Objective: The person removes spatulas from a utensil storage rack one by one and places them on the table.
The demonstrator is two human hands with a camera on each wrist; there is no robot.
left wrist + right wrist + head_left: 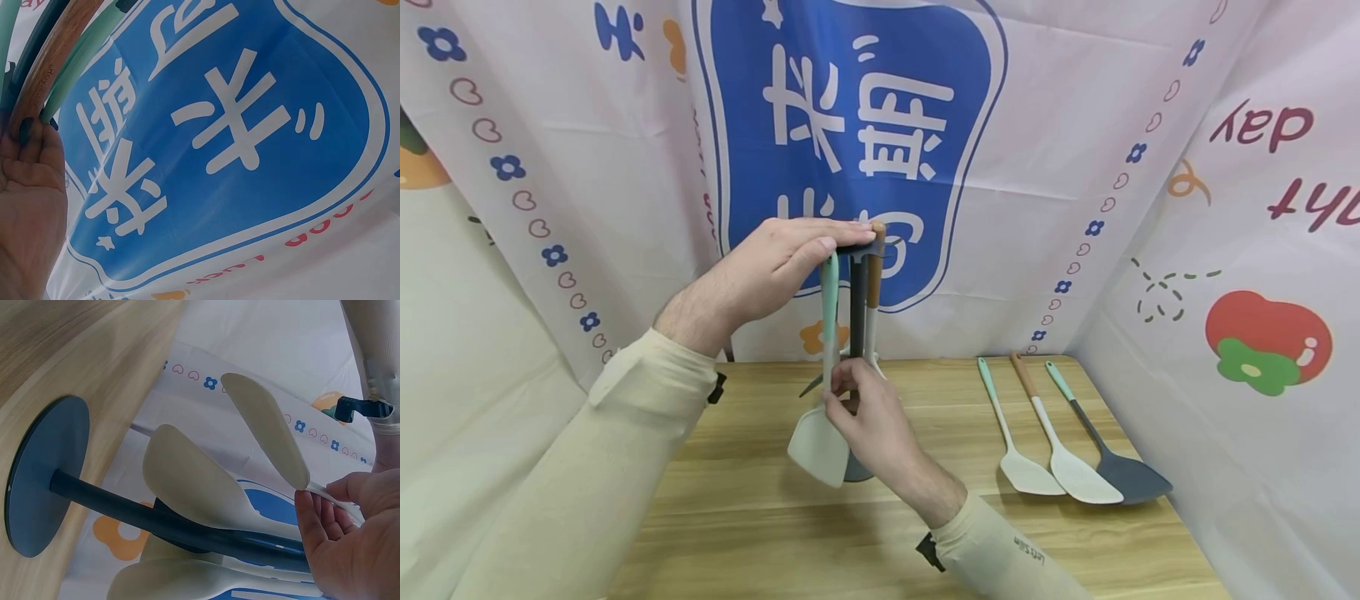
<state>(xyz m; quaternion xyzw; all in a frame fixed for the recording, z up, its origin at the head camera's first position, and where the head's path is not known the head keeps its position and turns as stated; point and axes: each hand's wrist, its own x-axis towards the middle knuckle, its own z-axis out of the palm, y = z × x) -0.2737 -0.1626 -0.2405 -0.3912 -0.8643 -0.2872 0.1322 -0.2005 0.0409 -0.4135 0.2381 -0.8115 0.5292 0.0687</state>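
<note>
In the head view, the right hand [880, 421] pinches the pale shaft of a mint-handled spatula with a flat cream head [818, 447], upright before a dark round-based utensil stand [857, 308] and partly hiding its base. The left hand [775, 258] lies, fingers extended, across the stand's top. A mint-and-cream turner [1030, 475], brown-and-white turner [1084, 477] and mint-and-charcoal turner [1133, 479] lie rightward on the wood-grain table [737, 517]. In the left wrist view, fingertips meet a brown handle [53, 62]; whether the spatula is hooked seems unclear. In the right wrist view, other pale heads [194, 481] crowd the pole.
</note>
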